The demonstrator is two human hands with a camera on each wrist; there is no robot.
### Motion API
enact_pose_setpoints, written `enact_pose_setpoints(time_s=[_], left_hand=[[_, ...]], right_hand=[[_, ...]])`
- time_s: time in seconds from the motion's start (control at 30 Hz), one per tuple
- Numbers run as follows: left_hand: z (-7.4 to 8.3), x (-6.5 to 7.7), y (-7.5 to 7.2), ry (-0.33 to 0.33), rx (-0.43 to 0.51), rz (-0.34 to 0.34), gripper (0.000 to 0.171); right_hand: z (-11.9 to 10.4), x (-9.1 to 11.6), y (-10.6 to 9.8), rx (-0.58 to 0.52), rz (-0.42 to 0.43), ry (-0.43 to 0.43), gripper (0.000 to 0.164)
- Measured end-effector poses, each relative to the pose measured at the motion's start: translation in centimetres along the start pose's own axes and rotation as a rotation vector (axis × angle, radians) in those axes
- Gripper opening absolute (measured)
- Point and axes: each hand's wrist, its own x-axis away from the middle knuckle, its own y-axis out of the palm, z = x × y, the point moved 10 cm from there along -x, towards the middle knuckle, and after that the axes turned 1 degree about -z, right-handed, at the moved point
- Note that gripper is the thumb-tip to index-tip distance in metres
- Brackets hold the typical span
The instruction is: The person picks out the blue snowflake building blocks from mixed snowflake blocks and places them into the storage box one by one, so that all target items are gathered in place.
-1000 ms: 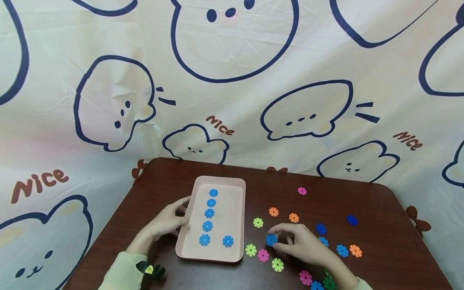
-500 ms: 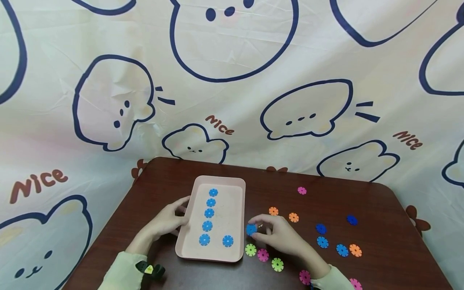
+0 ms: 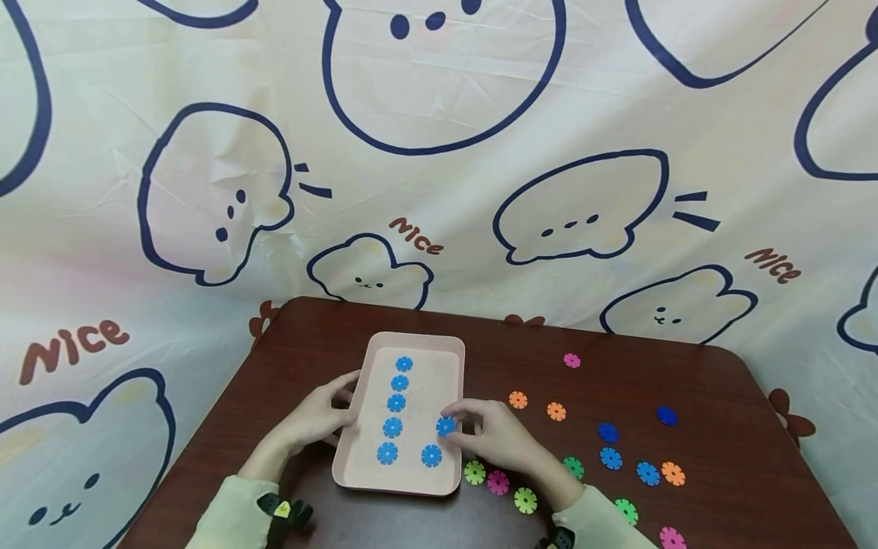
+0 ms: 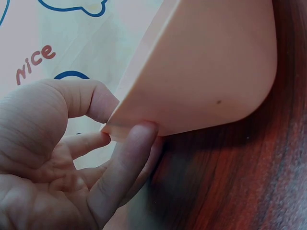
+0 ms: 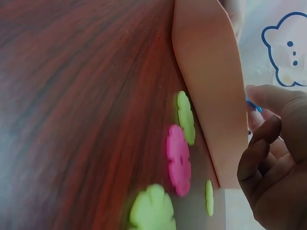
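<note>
My left hand holds the left edge of a pale pink tray. In the left wrist view, its thumb and fingers pinch the tray's rim. Over the tray's right side, my right hand pinches a light-blue notched plastic disc between thumb and fingers. Just below it in the head view lies a single blue disc. Several more blue discs form a column along the tray's left half. In the right wrist view, the held disc is mostly hidden behind the fingers and the tray wall.
Loose discs lie right of the tray on the dark wooden table: lime, pink, orange, dark blue and green. A patterned cloth hangs behind the table.
My right hand has carried the blue disc leftward from above the table to over the tray's right side. Green discs formerly covered by the arm now show. My left hand stays on the tray.
</note>
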Motion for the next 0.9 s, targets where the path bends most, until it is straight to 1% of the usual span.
enact_pose_setpoints(time_s=[0.13, 0.27, 0.4, 0.53, 0.7, 0.9], left_hand=[[0.0, 0.1, 0.0, -0.002, 0.004, 0.003, 0.077], [0.0, 0.1, 0.0, -0.010, 0.016, 0.012, 0.076], [0.1, 0.2, 0.0, -0.007, 0.014, 0.015, 0.076], [0.1, 0.2, 0.0, -0.007, 0.006, 0.010, 0.076], [0.1, 0.1, -0.1, -0.016, 0.008, 0.014, 0.075], [0.1, 0.2, 0.0, -0.007, 0.013, -0.003, 0.076]], right_hand=[[0.0, -0.9, 0.9, 0.024, -0.017, 0.009, 0.029], [0.0, -1.6, 1.4, 0.076, -0.020, 0.018, 0.030], [0.2, -2.2, 1.9, 0.121, -0.036, 0.047, 0.029], [0.3, -2.5, 2.3, 0.145, -0.055, 0.062, 0.028], [0.2, -2.7, 2.5, 0.194, -0.058, 0.059, 0.028], [0.1, -2.7, 2.4, 0.240, -0.059, 0.052, 0.029]])
